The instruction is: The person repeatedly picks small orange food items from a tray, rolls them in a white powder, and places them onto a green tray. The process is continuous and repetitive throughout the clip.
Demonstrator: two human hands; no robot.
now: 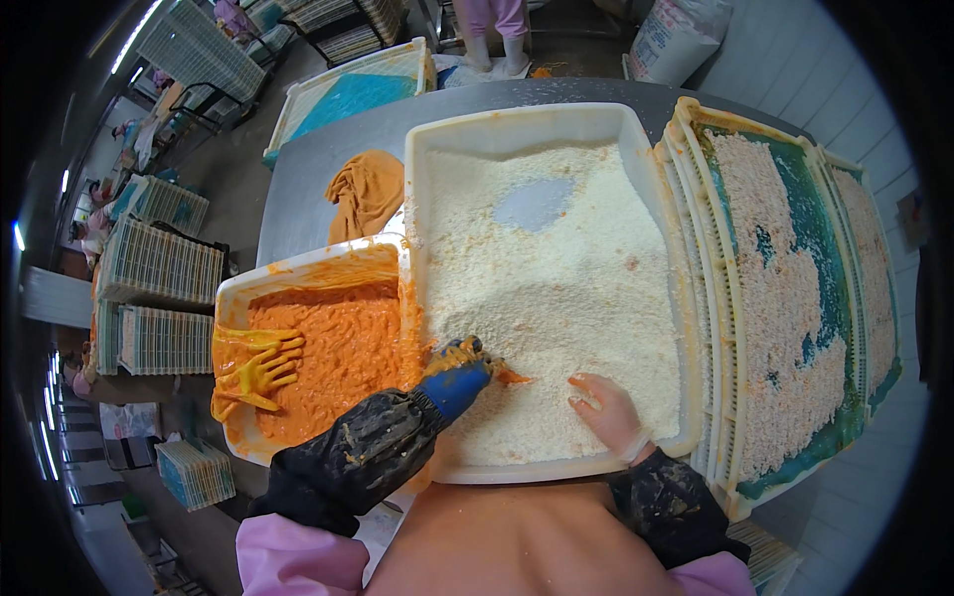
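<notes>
My left hand [458, 365], in a blue glove smeared with orange batter, is closed over the near left part of a white tub [630, 123] of pale breadcrumbs [544, 290]. From its fingers an orange batter-coated piece [513, 375] sticks out, just above or touching the crumbs. My right hand [610, 413], in a thin clear glove, hovers low at the near right with fingers apart and nothing in them. To the left, a smaller white tub [317, 261] holds wet orange battered pieces [328, 357]. A yellow rubber glove [261, 369] hangs over its left rim.
At right, stacked cream plastic trays [734, 343] hold crumb-coated pieces [782, 320] on green mesh. A brown cloth [365, 194] lies on the metal table [298, 216]. Beyond the table are a tray with blue sheeting [358, 100], a white sack [678, 41] and a person's legs [492, 33].
</notes>
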